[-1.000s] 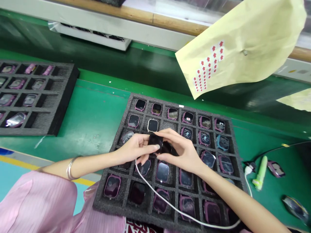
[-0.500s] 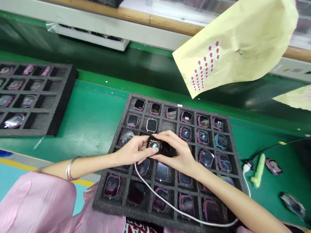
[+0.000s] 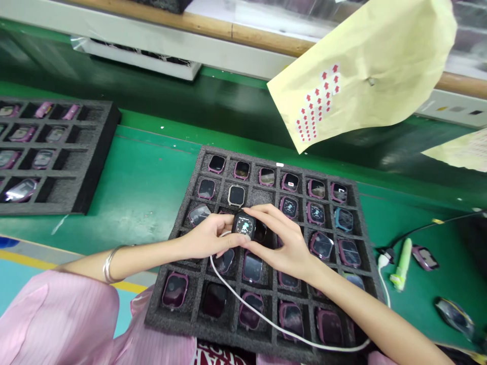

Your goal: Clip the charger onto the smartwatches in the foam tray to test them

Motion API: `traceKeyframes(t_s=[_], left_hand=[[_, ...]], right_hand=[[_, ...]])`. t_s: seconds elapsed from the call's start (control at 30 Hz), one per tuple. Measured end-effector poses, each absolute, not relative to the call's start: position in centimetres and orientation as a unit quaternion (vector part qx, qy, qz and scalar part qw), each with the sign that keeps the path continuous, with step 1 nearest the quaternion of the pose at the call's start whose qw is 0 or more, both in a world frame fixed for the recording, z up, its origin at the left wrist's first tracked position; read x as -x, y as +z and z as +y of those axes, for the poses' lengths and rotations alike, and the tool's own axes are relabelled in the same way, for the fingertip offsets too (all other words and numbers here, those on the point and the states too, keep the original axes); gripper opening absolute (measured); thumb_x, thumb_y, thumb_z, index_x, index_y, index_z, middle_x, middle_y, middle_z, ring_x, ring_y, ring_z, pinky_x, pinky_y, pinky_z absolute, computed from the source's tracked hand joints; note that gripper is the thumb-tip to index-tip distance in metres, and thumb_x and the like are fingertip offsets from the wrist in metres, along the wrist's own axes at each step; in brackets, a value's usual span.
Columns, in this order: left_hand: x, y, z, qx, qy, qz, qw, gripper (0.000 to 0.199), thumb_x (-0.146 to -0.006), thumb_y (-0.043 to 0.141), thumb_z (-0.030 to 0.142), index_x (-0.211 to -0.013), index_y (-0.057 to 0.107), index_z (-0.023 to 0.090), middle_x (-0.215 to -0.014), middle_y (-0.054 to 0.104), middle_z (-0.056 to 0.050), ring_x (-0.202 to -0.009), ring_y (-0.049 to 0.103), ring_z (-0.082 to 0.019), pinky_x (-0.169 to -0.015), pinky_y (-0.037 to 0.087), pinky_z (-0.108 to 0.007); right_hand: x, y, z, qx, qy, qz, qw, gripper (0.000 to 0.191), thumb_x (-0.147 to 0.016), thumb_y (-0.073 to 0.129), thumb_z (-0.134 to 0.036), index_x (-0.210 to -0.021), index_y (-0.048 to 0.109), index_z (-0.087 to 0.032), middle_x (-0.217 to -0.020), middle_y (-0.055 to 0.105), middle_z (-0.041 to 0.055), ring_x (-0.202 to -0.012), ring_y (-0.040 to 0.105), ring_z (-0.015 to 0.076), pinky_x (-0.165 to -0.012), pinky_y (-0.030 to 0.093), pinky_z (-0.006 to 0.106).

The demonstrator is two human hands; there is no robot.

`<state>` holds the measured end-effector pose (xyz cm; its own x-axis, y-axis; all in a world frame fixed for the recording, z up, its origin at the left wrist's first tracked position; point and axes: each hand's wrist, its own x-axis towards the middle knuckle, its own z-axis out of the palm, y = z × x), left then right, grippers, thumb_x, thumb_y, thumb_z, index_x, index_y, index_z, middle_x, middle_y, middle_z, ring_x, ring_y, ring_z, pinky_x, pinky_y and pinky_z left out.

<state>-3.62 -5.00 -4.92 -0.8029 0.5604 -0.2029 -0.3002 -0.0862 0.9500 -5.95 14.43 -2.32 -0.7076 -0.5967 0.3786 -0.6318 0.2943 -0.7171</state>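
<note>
A black smartwatch (image 3: pixel 244 225) with a lit watch face is held between both hands over the foam tray (image 3: pixel 171 324). My left hand (image 3: pixel 211 235) grips its left side, with the thumb at the lower edge of the screen. On the right side, my right hand (image 3: pixel 283 241) pinches the same watch, fingers at its top edge and thumb near its lower corner. A white cable (image 3: pixel 266 318) runs from beneath my left hand across the tray. Purple-framed watches (image 3: pixel 175 290) fill many compartments; a light-framed watch (image 3: pixel 236 195) lies just above the hands.
Another foam tray (image 3: pixel 95 152) with purple watches sits at the left. Yellow paper (image 3: pixel 365 81) with red arrows hangs at upper right. On the green table right of the tray are a green tube (image 3: pixel 403 263), a white plug (image 3: pixel 384 260), a purple watch (image 3: pixel 425 257) and a dark object (image 3: pixel 454 315).
The held watch now faces up more squarely, and my left thumb has moved from its screen to the lower edge. The view has shifted slightly.
</note>
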Motion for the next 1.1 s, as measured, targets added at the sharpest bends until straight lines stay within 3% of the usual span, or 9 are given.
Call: traceKeyframes(t_s=[0.13, 0.3, 0.53, 0.67, 0.77, 0.93, 1.1], left_hand=[[3.5, -5.0, -4.9, -0.097, 0.721, 0.623, 0.289, 0.029, -0.080, 0.065, 0.041, -0.084, 0.055, 0.014, -0.056, 0.045, 0.008, -0.039, 0.040, -0.005, -0.037, 0.031, -0.017], [3.8, -4.9, -4.9, -0.093, 0.714, 0.641, 0.267, 0.025, -0.082, 0.063, 0.037, -0.077, 0.054, 0.014, -0.055, 0.042, 0.008, -0.045, 0.037, -0.006, -0.043, 0.031, -0.019], [3.1, -5.1, -5.0, -0.064, 0.716, 0.644, 0.263, 0.026, -0.081, 0.063, 0.037, -0.090, 0.061, 0.013, -0.078, 0.059, -0.001, -0.071, 0.052, -0.014, -0.066, 0.043, -0.025], [2.8, -4.7, -4.9, -0.043, 0.695, 0.665, 0.272, 0.029, -0.077, 0.068, 0.042, -0.077, 0.061, 0.014, -0.069, 0.057, -0.001, -0.064, 0.049, -0.014, -0.059, 0.041, -0.024], [2.7, -4.2, -4.7, -0.050, 0.695, 0.664, 0.272, 0.027, -0.074, 0.071, 0.040, -0.078, 0.063, 0.015, -0.070, 0.059, -0.001, -0.063, 0.049, -0.014, -0.054, 0.039, -0.022], [2.7, -4.2, -4.4, -0.053, 0.708, 0.654, 0.261, 0.022, -0.077, 0.070, 0.036, -0.078, 0.063, 0.015, -0.069, 0.061, 0.000, -0.070, 0.054, -0.016, -0.060, 0.042, -0.022], [3.1, -5.0, -4.5, -0.080, 0.732, 0.626, 0.258, 0.026, -0.081, 0.066, 0.034, -0.095, 0.064, 0.012, -0.084, 0.065, -0.003, -0.080, 0.057, -0.017, -0.073, 0.045, -0.025]], right_hand=[[6.2, -2.9, 14.6, -0.408, 0.411, -0.815, 0.021, 0.043, -0.086, 0.065, -0.024, -0.127, 0.054, -0.020, -0.112, 0.061, 0.0122, -0.100, 0.062, 0.0257, -0.085, 0.054, 0.042], [6.6, -3.9, 14.6, -0.433, 0.383, -0.815, 0.033, 0.044, -0.086, 0.065, -0.025, -0.128, 0.053, -0.019, -0.111, 0.061, 0.0132, -0.098, 0.061, 0.0263, -0.083, 0.054, 0.044], [5.9, -4.1, 14.1, -0.427, 0.372, -0.822, 0.055, 0.043, -0.086, 0.064, -0.033, -0.123, 0.053, -0.015, -0.106, 0.064, 0.0135, -0.099, 0.061, 0.0247, -0.084, 0.051, 0.040], [5.6, -4.2, 14.3, -0.423, 0.345, -0.836, 0.050, 0.045, -0.085, 0.064, -0.040, -0.120, 0.053, -0.012, -0.107, 0.065, 0.0138, -0.098, 0.062, 0.0229, -0.082, 0.049, 0.037], [5.4, -4.4, 14.5, -0.415, 0.339, -0.844, 0.035, 0.045, -0.085, 0.063, -0.042, -0.119, 0.054, -0.012, -0.108, 0.066, 0.0133, -0.096, 0.062, 0.0213, -0.084, 0.048, 0.035], [5.5, -4.5, 14.5, -0.424, 0.379, -0.821, 0.047, 0.045, -0.083, 0.067, -0.037, -0.118, 0.054, -0.012, -0.105, 0.066, 0.0129, -0.095, 0.062, 0.0212, -0.081, 0.049, 0.034], [5.8, -4.5, 14.3, -0.418, 0.425, -0.801, 0.056, 0.043, -0.083, 0.068, -0.029, -0.120, 0.054, -0.012, -0.101, 0.064, 0.0134, -0.091, 0.062, 0.0230, -0.077, 0.051, 0.038]])
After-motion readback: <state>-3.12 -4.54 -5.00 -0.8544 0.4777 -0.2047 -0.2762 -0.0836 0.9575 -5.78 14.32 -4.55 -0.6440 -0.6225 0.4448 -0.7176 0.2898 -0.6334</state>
